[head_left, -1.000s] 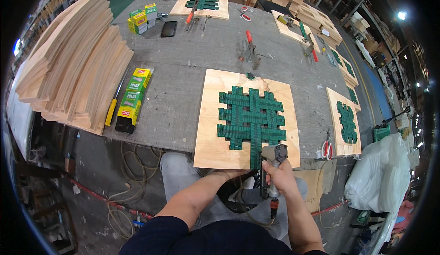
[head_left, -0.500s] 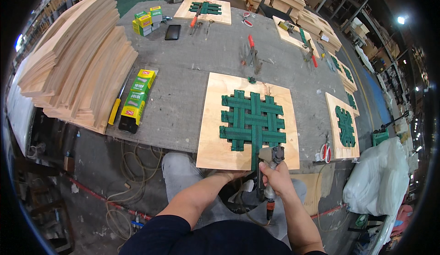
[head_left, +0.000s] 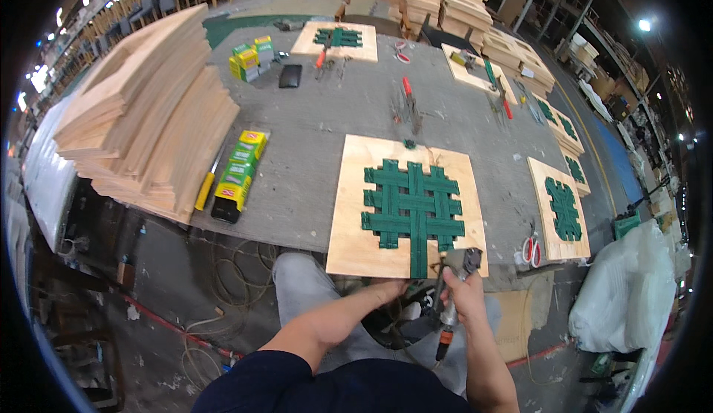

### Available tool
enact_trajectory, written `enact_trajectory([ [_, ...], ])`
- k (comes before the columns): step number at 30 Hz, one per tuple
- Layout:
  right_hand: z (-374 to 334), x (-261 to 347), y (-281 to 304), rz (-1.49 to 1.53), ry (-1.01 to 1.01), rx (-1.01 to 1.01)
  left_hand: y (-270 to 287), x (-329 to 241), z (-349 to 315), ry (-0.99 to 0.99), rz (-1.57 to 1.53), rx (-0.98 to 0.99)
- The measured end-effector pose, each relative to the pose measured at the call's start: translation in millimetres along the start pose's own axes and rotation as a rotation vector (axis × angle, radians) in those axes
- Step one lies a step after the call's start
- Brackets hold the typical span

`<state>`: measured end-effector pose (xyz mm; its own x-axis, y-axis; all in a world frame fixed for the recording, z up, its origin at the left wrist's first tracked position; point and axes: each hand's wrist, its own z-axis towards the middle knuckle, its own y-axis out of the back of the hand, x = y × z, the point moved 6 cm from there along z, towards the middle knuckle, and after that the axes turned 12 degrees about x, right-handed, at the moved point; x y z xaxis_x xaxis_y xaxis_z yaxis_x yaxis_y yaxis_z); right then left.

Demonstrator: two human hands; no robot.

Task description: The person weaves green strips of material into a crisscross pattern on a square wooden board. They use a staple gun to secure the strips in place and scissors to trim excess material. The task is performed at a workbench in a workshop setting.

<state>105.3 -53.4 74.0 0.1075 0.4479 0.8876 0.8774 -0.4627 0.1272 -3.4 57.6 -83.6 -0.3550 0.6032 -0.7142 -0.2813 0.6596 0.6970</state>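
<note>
In front of me at the table's near edge lies a square plywood panel [head_left: 349, 253], its opening covered by woven green webbing straps [head_left: 417, 201]. One strap runs down to the panel's near edge. My right hand [head_left: 465, 294] is closed around a pneumatic stapler [head_left: 462, 261], whose head is over the panel's near right corner, to the right of that strap. My left hand [head_left: 394, 288] reaches under the near edge by the strap's end; its fingers are hidden.
A tall stack of wooden panels [head_left: 148, 123] stands at the left, beside a yellow-handled screwdriver [head_left: 205, 190] and yellow-green boxes [head_left: 243, 168]. Red-handled scissors [head_left: 532, 249] and another webbed panel [head_left: 561, 209] lie right. Red-handled pliers [head_left: 408, 97] are beyond. An air hose [head_left: 238, 279] loops on the floor.
The stapler in my right hand has moved right, away from the hanging strap. My left hand stays under the panel's edge. The whole view has shifted slightly.
</note>
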Motion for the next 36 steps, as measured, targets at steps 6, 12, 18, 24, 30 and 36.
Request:
enact_trajectory([
  [6,-11.6,-37.0,33.2,0.119,0.02,-0.038,-13.3,-47.3,-30.1,0.174,-0.478,0.117],
  [12,-8.7,-40.8,30.6,0.155,0.042,-0.021,-5.1,-61.9,-45.7,0.282,-1.12,0.146],
  [18,-11.7,-45.3,33.4,0.203,0.115,-0.025,-11.0,-73.4,-72.5,0.32,-1.089,0.319],
  [24,-10.1,-55.5,38.7,0.249,0.097,-0.042,-29.8,-77.6,-89.6,0.356,-1.139,0.434],
  [30,-8.1,-58.5,41.0,0.243,0.118,-0.024,-25.6,-73.2,-97.7,0.392,-1.139,0.422],
  [36,-9.7,-56.3,40.0,0.257,0.109,-0.002,-21.2,-68.4,-101.3,0.417,-1.135,0.412],
])
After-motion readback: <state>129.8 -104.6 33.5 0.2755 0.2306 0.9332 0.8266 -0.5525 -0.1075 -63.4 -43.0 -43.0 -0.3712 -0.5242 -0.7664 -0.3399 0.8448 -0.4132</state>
